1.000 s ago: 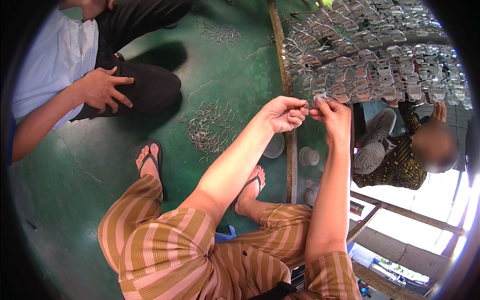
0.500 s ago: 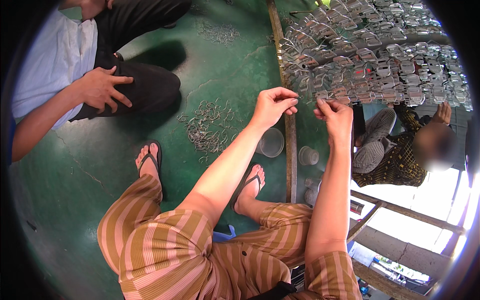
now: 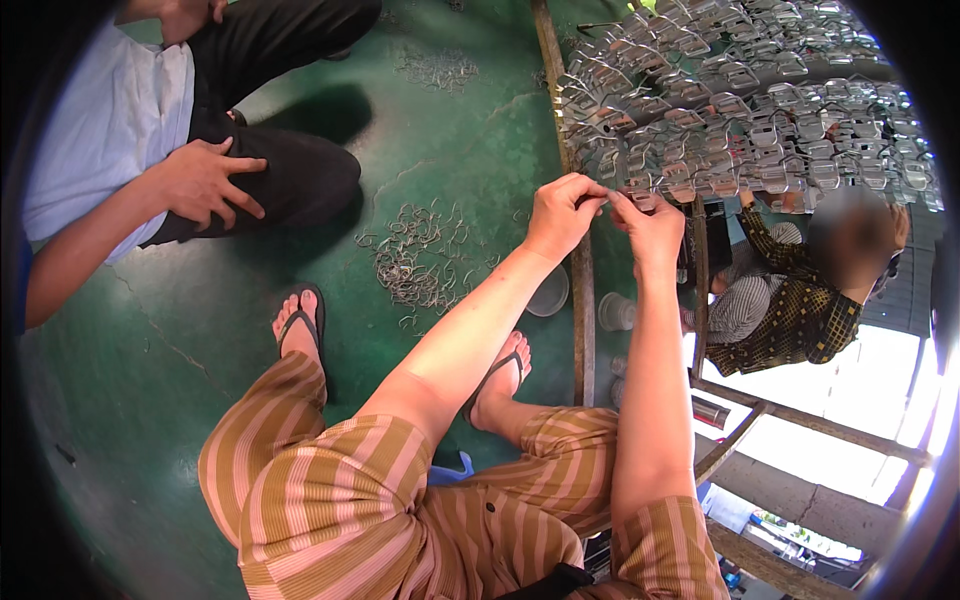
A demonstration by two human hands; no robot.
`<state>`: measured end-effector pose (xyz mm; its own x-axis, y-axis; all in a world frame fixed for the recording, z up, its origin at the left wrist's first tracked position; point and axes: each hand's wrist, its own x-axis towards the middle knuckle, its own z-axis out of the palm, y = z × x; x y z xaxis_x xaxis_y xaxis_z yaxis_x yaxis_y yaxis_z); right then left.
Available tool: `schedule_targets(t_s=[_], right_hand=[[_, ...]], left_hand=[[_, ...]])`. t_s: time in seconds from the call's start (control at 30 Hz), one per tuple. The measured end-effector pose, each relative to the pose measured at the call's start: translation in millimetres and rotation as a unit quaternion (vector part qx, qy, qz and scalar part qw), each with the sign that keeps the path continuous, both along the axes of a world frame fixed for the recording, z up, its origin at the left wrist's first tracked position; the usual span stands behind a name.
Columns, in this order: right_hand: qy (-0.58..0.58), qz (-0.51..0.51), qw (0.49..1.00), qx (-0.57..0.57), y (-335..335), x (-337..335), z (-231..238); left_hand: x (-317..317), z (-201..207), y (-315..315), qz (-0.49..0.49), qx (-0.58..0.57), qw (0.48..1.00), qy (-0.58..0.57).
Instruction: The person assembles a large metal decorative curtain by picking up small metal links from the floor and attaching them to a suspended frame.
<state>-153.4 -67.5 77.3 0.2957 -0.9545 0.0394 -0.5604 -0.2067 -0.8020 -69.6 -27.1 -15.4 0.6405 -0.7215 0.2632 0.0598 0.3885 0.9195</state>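
Observation:
My left hand [image 3: 562, 216] is closed in a pinch, thumb against fingers. Right beside it, almost fingertip to fingertip, my right hand [image 3: 650, 232] pinches too. Whatever lies between the fingertips is too small and too covered to name. Just beyond my hands hang rows of shiny metal clip-like pieces [image 3: 800, 140], bent from plate and wire; my right fingers are at their lower near edge, and I cannot tell if they touch. On the floor left of my forearm lies a loose heap of bent wire hooks [image 3: 420, 262].
A wooden rail [image 3: 583, 330] runs beside my hands. Near it stand a clear plastic tub [image 3: 548, 292] and a smaller cup [image 3: 615, 312]. At left a person [image 3: 110, 130] rests a hand on a knee. Another person [image 3: 790, 290] sits behind the hanging rows. Farther hooks [image 3: 437, 68] lie on the floor.
My hands have come together: the left moved slightly right, the right moved left, so their fingertips now meet. The person behind the rows has shifted and raised an arm toward them.

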Motion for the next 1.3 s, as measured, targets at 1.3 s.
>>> schedule_targets(t_s=[1.3], right_hand=[[0.034,-0.152,0.977,-0.145,-6,7,-4]], left_hand=[[10,6,-18,-0.013,0.037,0.996,-0.082]])
